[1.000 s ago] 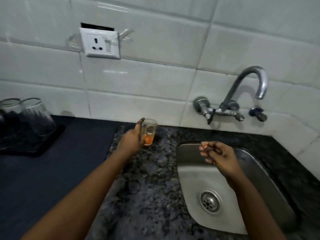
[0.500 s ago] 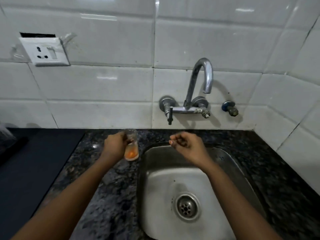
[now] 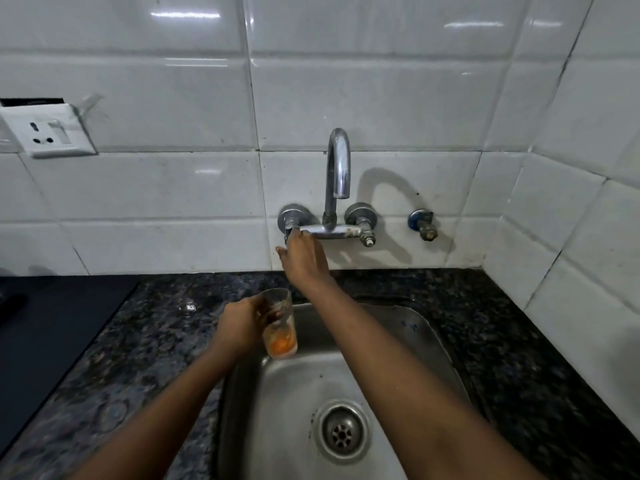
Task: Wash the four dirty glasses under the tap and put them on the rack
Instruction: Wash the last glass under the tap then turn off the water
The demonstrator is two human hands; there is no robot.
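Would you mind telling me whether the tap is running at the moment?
Off: no water falls from the tap spout; the right hand reaches its left handle.

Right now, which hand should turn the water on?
The right hand: it already reaches the tap's left handle. The left hand is busy holding the dirty glass over the sink.

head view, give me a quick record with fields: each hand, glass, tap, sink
left hand: left hand grips the glass at the sink's left edge
glass: glass upright, orange residue at its bottom, not under the spout
right hand: right hand reaches up to the tap's left handle, fingers on it
tap: tap wall-mounted, no water visibly running
sink: sink steel, drain uncovered
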